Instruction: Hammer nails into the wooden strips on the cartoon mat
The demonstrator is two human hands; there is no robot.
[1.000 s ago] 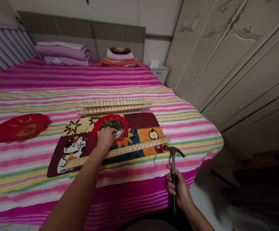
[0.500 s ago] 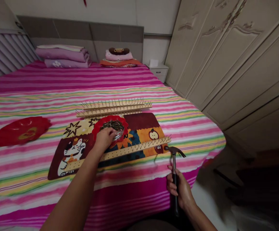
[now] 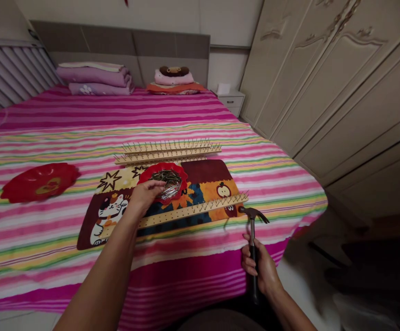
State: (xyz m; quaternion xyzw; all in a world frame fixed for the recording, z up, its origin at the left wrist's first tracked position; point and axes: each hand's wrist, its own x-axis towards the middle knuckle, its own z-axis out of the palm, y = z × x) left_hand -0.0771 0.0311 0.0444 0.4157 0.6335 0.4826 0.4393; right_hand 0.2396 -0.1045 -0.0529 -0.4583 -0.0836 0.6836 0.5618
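Observation:
My left hand is over the near left rim of a red scalloped bowl full of loose metal nails. Its thumb and fingertips are pinched together; whatever is between them is too small to make out. In my right hand is a black-handled claw hammer, held upright with its head beyond the fingers. A long wooden strip lies across the patterned mat, with nails standing in its right part and bare holes towards the left. My left forearm hides some of the strip.
Behind the bowl lie more wooden strips bristling with upright nails. A red scalloped tray rests on the striped bedspread at left. Folded bedding sits by the headboard, and a wardrobe stands to the right.
My left hand has drawn back a little from the middle of the nails to the bowl's near left edge. The right hand keeps its hold on the hammer. The view has shifted slightly.

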